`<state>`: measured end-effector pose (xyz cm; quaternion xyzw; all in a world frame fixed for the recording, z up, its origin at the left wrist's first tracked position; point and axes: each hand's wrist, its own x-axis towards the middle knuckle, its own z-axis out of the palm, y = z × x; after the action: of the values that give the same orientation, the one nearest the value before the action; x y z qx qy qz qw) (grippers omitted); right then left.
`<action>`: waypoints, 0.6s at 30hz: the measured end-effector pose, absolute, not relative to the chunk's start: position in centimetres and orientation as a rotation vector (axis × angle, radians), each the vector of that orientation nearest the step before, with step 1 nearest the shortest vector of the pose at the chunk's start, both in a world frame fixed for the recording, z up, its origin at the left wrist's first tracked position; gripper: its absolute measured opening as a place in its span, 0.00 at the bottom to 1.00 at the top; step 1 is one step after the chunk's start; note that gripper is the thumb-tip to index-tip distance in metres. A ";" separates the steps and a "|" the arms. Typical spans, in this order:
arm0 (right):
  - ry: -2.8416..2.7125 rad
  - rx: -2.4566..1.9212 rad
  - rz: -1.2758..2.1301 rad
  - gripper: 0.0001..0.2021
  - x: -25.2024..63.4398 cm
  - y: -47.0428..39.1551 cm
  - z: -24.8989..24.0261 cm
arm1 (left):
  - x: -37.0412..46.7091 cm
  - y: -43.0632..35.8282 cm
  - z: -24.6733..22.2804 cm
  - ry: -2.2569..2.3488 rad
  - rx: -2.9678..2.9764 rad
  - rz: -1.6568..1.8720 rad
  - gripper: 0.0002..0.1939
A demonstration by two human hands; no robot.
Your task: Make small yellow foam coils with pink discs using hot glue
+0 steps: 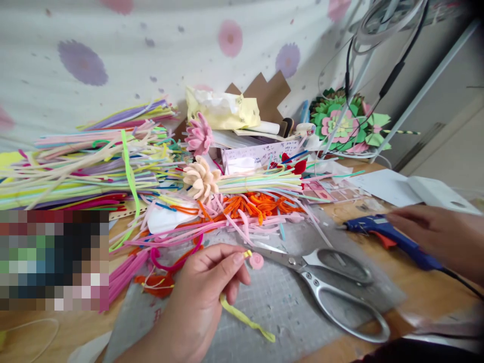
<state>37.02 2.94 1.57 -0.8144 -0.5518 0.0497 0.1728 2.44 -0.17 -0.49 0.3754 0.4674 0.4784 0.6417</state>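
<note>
My left hand (212, 287) is closed in a pinch on a yellow pipe cleaner (245, 317). Its bent tip sticks out above the thumb, and the loose tail hangs below the fingers over the grey cutting mat (287, 312). Just past the fingertips lies a small pink coil (256, 260). Silver scissors (321, 277) rest on the mat with their blades toward this hand. At the right, my right hand (438, 234) is slightly blurred and grips the rear of a blue hot glue gun (393, 237) with an orange trigger; its nozzle points left. Some of those fingers are hidden.
Bundles of coloured pipe cleaners (75, 166) are heaped at the left and back. A pink flower (199, 133) and a cream flower (201, 180) stand among them. Farther right are paper flowers (340, 123), a white sheet (381, 185) and hanging cables (397, 75).
</note>
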 end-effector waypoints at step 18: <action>-1.466 -1.051 1.584 0.06 20.4 0.9 0.2 | 2.2 -0.6 -0.8 1.016 1.061 0.881 0.07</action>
<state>20.44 0.90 0.19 -0.4081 -0.5692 0.6151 0.3621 2.23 -0.57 -0.78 0.4680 0.4482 0.3885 0.6551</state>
